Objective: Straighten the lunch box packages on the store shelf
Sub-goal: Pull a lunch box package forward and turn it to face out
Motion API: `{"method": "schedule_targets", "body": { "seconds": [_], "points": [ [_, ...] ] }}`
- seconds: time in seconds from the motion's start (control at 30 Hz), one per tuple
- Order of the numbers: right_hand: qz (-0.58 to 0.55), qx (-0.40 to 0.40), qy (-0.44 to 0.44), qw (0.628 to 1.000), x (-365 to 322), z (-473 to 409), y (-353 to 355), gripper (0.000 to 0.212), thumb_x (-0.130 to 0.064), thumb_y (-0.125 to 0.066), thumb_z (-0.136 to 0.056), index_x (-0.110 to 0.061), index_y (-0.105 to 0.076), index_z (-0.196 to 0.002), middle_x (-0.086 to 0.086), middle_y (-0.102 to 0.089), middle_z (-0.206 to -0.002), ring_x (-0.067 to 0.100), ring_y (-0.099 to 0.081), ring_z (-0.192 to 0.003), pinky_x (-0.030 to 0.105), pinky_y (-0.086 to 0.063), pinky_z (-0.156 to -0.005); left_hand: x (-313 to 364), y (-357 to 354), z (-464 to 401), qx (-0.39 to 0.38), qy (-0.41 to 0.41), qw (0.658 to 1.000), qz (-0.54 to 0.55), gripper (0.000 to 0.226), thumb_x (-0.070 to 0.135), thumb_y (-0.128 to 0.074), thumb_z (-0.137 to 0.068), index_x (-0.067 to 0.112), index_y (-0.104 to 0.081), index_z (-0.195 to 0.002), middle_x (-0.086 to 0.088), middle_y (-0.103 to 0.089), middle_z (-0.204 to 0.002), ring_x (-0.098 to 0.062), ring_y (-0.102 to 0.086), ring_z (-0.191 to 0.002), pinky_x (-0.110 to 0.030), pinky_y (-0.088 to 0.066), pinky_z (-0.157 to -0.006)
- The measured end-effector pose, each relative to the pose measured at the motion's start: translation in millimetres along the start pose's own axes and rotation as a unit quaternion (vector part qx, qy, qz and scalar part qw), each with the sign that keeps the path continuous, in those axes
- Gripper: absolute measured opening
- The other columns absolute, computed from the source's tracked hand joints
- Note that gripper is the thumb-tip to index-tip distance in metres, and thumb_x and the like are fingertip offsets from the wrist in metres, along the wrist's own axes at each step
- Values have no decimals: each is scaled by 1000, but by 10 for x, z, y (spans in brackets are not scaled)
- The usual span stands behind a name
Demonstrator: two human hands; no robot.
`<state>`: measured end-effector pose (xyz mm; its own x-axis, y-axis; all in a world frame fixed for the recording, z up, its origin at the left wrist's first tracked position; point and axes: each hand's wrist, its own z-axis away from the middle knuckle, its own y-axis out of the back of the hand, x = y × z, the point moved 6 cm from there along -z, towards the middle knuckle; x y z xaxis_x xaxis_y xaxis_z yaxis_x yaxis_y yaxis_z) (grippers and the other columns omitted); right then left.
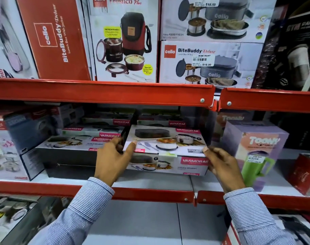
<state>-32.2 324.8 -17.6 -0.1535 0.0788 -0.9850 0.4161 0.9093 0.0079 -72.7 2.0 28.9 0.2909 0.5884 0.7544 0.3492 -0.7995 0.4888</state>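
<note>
A flat white Varmora lunch box package lies on top of another Varmora package on the middle shelf. My left hand grips the top package's front left corner, thumb on its top face. At the front right corner, my right hand holds it with the thumb tip on the edge. The top package sits slightly askew over the lower one. More Varmora packages are stacked to the left and behind.
A purple Toony box with a green mug picture stands right of the stack. A dark box leans at the left. Cello boxes fill the upper shelf above the red rail. A red box sits far right.
</note>
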Motion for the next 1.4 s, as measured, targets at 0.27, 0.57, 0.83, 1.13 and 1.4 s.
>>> {"method": "schedule_targets", "body": {
  "seconds": [0.27, 0.57, 0.83, 1.13, 1.4],
  "points": [
    [66, -9, 3, 998, 236, 15, -17, 32, 1, -76, -74, -20, -62, -95, 1, -72, -96, 10, -68, -87, 15, -57, -68, -273, -257, 106, -17, -2, 1000, -12, 40, 20, -74, -81, 9, -55, -114, -9, -76, -108, -25, -72, -94, -24, -48, -83],
    [151, 2, -62, 987, 605, 77, -76, 45, 4, -79, -70, -17, -57, -103, 4, -69, -103, 21, -67, -96, 37, -54, -92, -682, -585, 258, -55, 33, 998, -25, 37, 14, -76, -78, 11, -48, -102, -9, -77, -91, -24, -73, -80, -17, -55, -67],
    [180, 21, -59, 982, 575, 119, -81, 46, -2, -79, -72, -11, -57, -111, 4, -68, -102, 19, -66, -97, 29, -49, -90, -785, -595, 311, -75, 40, 996, -26, 44, 16, -79, -76, 6, -50, -107, -10, -77, -100, -16, -71, -84, -6, -45, -67],
    [244, 135, 211, 937, -42, 648, -171, 48, -12, -74, -78, -13, -54, -121, 10, -63, -125, 27, -58, -116, 37, -47, -98, -390, -136, 560, -22, -63, 993, -102, 43, 30, -69, -84, 13, -61, -123, -4, -74, -115, -19, -72, -99, -36, -59, -89],
    [498, 18, 368, 785, -426, 837, -1319, 75, -52, -45, -89, -21, -20, -153, 13, -7, -165, 33, 2, -152, 59, -9, -121, -157, 336, 536, 69, -232, 915, -323, 69, 43, -55, -86, 16, -37, -147, -12, -22, -163, -29, -12, -152, -60, -18, -120]
  ]
}}
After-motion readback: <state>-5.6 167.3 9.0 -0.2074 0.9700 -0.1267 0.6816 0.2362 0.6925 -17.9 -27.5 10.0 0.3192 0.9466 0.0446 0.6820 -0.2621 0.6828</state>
